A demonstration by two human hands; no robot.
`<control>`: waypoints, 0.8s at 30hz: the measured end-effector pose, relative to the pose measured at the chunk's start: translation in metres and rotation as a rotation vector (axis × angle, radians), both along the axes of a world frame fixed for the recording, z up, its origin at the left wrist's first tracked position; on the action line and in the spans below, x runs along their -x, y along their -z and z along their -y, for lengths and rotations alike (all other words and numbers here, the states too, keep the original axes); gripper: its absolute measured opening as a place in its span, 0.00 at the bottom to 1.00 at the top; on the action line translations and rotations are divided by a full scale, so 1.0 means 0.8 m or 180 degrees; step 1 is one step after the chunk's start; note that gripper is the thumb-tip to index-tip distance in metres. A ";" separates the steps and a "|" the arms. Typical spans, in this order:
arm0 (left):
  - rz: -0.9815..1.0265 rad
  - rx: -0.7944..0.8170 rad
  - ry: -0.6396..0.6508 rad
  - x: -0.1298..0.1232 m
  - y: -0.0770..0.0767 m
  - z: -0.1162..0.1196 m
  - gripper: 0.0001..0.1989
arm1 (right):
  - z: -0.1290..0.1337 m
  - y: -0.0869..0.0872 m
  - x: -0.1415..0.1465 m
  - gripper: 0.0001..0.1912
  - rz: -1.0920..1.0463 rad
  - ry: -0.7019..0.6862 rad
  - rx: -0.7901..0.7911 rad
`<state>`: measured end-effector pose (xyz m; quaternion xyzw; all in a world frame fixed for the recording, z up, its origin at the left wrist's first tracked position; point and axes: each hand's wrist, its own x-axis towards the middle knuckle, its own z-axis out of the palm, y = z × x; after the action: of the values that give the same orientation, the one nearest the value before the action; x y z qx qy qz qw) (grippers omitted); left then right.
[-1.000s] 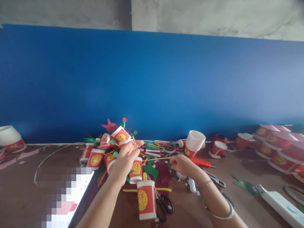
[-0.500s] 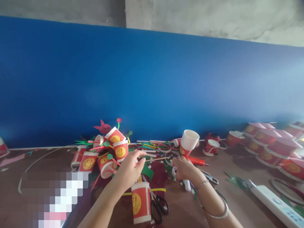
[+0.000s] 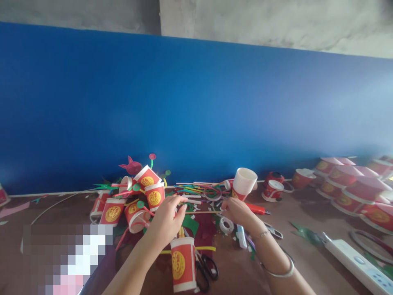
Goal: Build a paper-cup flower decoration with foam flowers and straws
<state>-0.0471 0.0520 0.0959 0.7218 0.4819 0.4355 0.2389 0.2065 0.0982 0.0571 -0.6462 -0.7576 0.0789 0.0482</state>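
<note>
My left hand [image 3: 169, 219] hovers over the clutter, index finger and thumb stretched out and apart; its other fingers are hidden. Closed in a pinch, my right hand [image 3: 238, 212] has the right end of a thin wooden stick [image 3: 202, 212] at its fingertips. The stick lies level, its left end by my left thumb. Below my right hand are a white tape roll [image 3: 226, 225] and a pale blue-and-white tube [image 3: 241, 237]. A red paper cup [image 3: 183, 264] with a yellow emblem stands in front, next to black-handled scissors [image 3: 207, 272].
Decorated red cups [image 3: 113, 211] are heaped on the left. Behind my right hand rises a stack of paper cups [image 3: 245, 180], with an orange cutter [image 3: 256, 209] beside it. Colored straws [image 3: 196, 189] lie at the back. A power strip [image 3: 353, 258] and pink-topped cups [image 3: 340, 176] occupy the right.
My right hand has shifted slightly up and left, uncovering the tape roll. The stick has come nearer and turned from slanted to level. My left hand is nearly still.
</note>
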 end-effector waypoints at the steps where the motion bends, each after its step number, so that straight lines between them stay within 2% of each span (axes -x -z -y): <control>1: -0.0018 -0.0032 -0.0008 0.000 0.000 0.000 0.09 | -0.002 0.004 0.003 0.10 0.0044 0.0042 0.0011; 5: -0.0213 -0.0215 0.0021 -0.001 0.003 0.000 0.09 | -0.007 0.018 0.014 0.10 0.0063 0.0095 -0.0016; 9: -0.0403 -0.0354 0.0004 -0.001 0.004 -0.002 0.10 | -0.007 0.019 0.011 0.10 -0.0124 0.0114 -0.0131; 14: -0.0570 -0.0415 -0.0010 0.000 0.005 -0.002 0.10 | -0.023 0.020 0.011 0.15 -0.0611 0.0320 -0.0579; 16: -0.0618 -0.0445 -0.0034 -0.001 0.005 -0.002 0.10 | -0.033 0.023 0.015 0.14 -0.0856 0.0357 -0.0736; 20: -0.0695 -0.0462 -0.0086 -0.002 0.005 -0.001 0.11 | -0.049 0.022 0.021 0.04 -0.1540 0.0304 -0.0901; 22: -0.0706 -0.0454 -0.0094 -0.002 0.006 -0.001 0.11 | -0.053 0.019 0.021 0.06 -0.2015 0.0299 -0.0919; 24: -0.0692 -0.0459 -0.0099 -0.002 0.007 -0.002 0.12 | -0.053 0.016 0.022 0.14 -0.2536 0.0331 -0.0899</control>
<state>-0.0451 0.0539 0.0900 0.7725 0.4835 0.3919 0.1259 0.1893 0.1408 0.0441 -0.5897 -0.6495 0.2154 0.4290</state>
